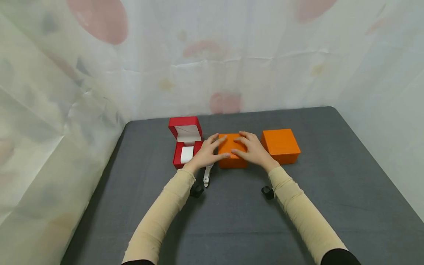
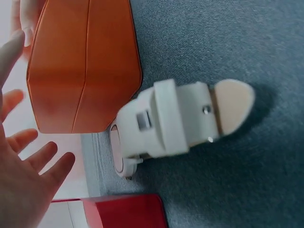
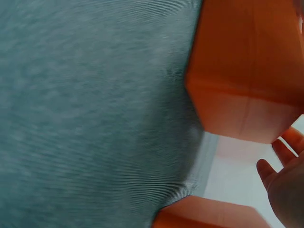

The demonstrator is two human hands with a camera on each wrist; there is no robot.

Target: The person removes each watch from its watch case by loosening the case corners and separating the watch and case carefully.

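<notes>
A small orange box (image 1: pixel 232 158) sits mid-table, also seen in the left wrist view (image 2: pixel 85 66) and the right wrist view (image 3: pixel 247 66). My left hand (image 1: pixel 213 148) lies over its left top edge with fingers spread and fairly straight (image 2: pixel 28 175). My right hand (image 1: pixel 251 148) lies over its right top edge, fingers also spread (image 3: pixel 285 175). Whether the fingers press the lid is unclear. A white watch (image 1: pixel 207 175) lies on the cloth under my left wrist (image 2: pixel 175 123).
An open red box (image 1: pixel 185 141) with a white cushion (image 1: pixel 187 154) stands left of the orange box (image 2: pixel 123 211). A second orange box (image 1: pixel 280 145) stands to the right (image 3: pixel 209 216). The grey table (image 1: pixel 232 221) is bordered by pale curtains behind and at both sides.
</notes>
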